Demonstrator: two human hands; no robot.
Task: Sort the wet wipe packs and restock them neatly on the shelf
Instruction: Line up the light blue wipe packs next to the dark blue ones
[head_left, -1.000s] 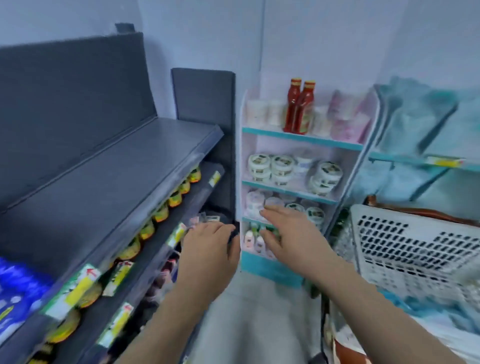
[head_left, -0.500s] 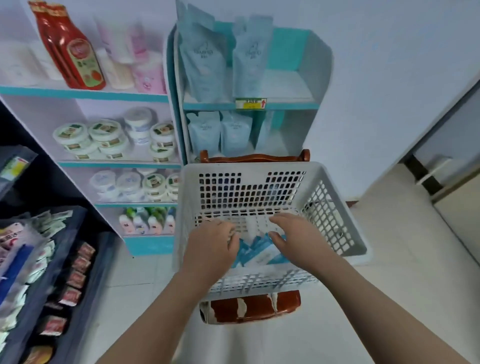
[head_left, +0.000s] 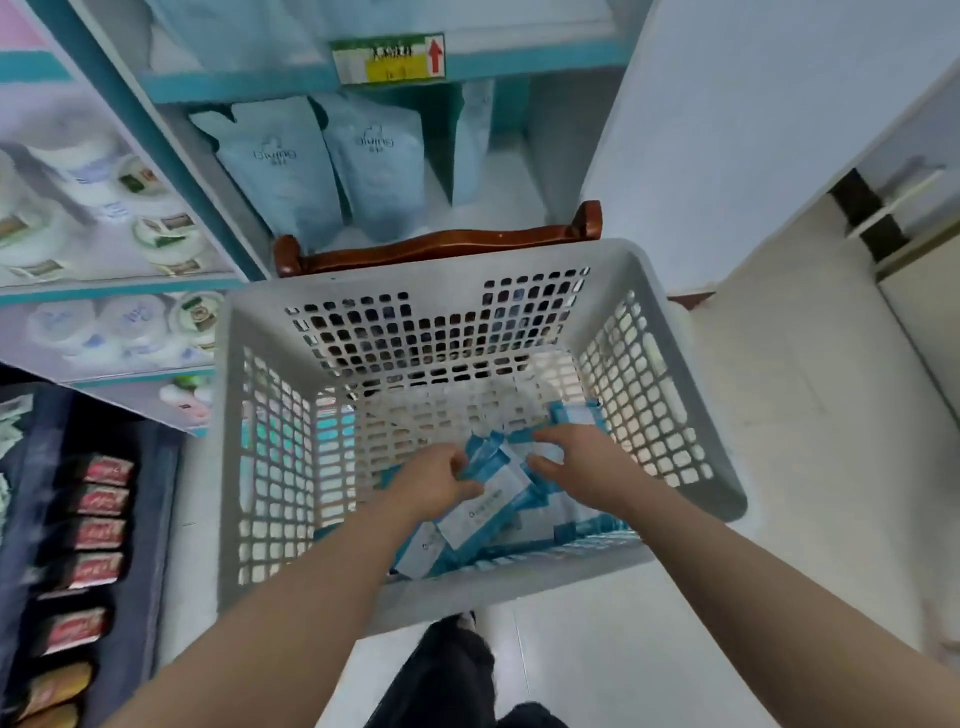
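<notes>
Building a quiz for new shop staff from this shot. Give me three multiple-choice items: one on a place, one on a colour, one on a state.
1. The wet wipe packs lie: A in the basket; B on the floor; C on the shelf.
2. The arrow on the shelf label is: A green; B red; C black.
3. The basket stands: A lidded; B tipped over; C upright, open-topped.
Key: 1 A, the blue-white packs pile on its bottom; 2 B, a red arrow points up; 3 C, its open rim faces the camera.
</notes>
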